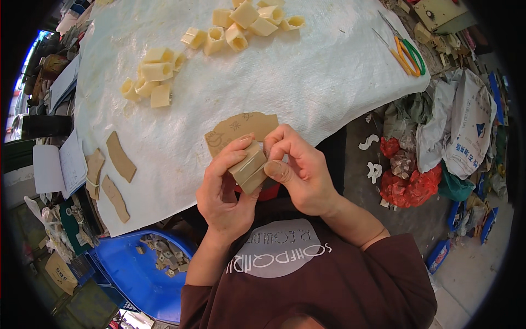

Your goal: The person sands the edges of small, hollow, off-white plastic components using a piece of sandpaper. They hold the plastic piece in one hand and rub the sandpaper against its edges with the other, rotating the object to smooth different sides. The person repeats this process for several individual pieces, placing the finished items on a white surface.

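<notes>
Head view: the left hand point(227, 189) and right hand point(298, 172) both have their grip clamped on a cream block point(249, 166), held above the near edge of the table point(307, 77), over a brown card point(241, 129).

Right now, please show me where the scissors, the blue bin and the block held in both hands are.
scissors point(406, 53): head view, on the green and orange handles.
blue bin point(129, 277): head view, on its bare inner wall.
block point(249, 164): head view, on its pale top face.
</notes>
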A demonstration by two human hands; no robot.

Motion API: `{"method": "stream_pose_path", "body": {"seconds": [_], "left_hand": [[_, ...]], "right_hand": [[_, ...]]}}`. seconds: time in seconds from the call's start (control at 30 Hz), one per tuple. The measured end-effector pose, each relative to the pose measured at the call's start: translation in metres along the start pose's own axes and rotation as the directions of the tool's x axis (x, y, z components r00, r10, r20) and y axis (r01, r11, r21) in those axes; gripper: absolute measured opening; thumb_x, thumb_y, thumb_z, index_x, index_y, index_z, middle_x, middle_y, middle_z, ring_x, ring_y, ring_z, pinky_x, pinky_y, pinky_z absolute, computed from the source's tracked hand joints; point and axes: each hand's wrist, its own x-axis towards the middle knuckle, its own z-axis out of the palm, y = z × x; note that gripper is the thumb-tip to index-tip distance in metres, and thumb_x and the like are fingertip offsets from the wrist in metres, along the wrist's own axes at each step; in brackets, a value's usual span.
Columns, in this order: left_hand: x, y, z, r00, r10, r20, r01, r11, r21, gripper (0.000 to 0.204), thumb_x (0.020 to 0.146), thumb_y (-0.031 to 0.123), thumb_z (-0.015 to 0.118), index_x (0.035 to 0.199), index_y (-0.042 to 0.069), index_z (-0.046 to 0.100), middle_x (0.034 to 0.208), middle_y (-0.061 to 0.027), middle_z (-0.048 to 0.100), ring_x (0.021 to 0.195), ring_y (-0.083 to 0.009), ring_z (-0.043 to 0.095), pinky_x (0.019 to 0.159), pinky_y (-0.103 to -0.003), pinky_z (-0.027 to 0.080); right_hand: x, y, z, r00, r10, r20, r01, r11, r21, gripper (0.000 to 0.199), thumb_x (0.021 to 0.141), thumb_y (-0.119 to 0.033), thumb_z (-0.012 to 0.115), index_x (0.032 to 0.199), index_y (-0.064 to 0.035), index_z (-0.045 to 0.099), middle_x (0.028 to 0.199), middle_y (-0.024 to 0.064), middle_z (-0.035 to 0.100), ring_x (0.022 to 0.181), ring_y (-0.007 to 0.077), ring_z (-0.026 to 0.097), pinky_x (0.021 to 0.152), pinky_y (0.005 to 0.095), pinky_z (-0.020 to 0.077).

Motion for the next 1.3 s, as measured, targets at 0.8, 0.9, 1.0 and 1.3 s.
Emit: {"method": "stream_pose_path", "body": {"seconds": [0.8, 0.9, 1.0, 1.3], "left_hand": [[-0.005, -0.004, 0.011, 0.987, 0.155, -0.043, -0.147, 0.978, 0.147, 0.047, 0.07, -0.001, 0.072, 0.106, 0.004, 0.042, 0.117, -0.0196, 0.051, 0.112, -0.0297, 0.051, 0.094, -0.038, 0.043], [-0.001, -0.004, 0.011, 0.98, 0.189, -0.057, -0.178, 0.971, 0.16, 0.048, 0.069, -0.005, 0.071, 0.105, 0.004, 0.041, 0.116, -0.0192, 0.05, 0.111, -0.0309, 0.051, 0.093, -0.038, 0.044], [0.004, -0.011, 0.008, 0.972, 0.219, -0.084, -0.205, 0.967, 0.149, 0.051, 0.066, -0.01, 0.071, 0.104, 0.003, 0.04, 0.116, -0.0198, 0.05, 0.11, -0.0325, 0.052, 0.091, -0.039, 0.045], [0.007, -0.023, 0.012, 0.957, 0.287, -0.052, -0.279, 0.952, 0.125, 0.053, 0.067, -0.013, 0.067, 0.105, 0.005, 0.035, 0.117, -0.0224, 0.048, 0.113, -0.0382, 0.049, 0.093, -0.043, 0.044]], "right_hand": [[-0.001, 0.016, 0.005, 0.981, 0.189, 0.053, -0.182, 0.777, 0.602, 0.029, 0.087, -0.012, 0.057, 0.114, -0.0043, 0.049, 0.105, 0.0084, 0.054, 0.09, 0.0115, 0.054, 0.065, 0.0218, 0.0463], [0.004, 0.014, 0.008, 0.981, 0.196, 0.014, -0.167, 0.796, 0.582, 0.03, 0.089, -0.016, 0.054, 0.116, -0.0026, 0.049, 0.103, 0.0076, 0.055, 0.087, 0.0096, 0.054, 0.063, 0.0217, 0.0461], [0.007, 0.006, 0.006, 0.987, 0.16, -0.024, -0.136, 0.9, 0.415, 0.031, 0.091, -0.019, 0.051, 0.116, -0.0011, 0.05, 0.098, 0.006, 0.056, 0.082, 0.0076, 0.054, 0.063, 0.0212, 0.0455], [0.004, 0.003, 0.003, 0.979, 0.186, 0.084, -0.203, 0.929, 0.308, 0.026, 0.09, -0.014, 0.048, 0.111, 0.0013, 0.051, 0.084, 0.003, 0.056, 0.067, 0.0046, 0.05, 0.056, 0.02, 0.0432]]}}
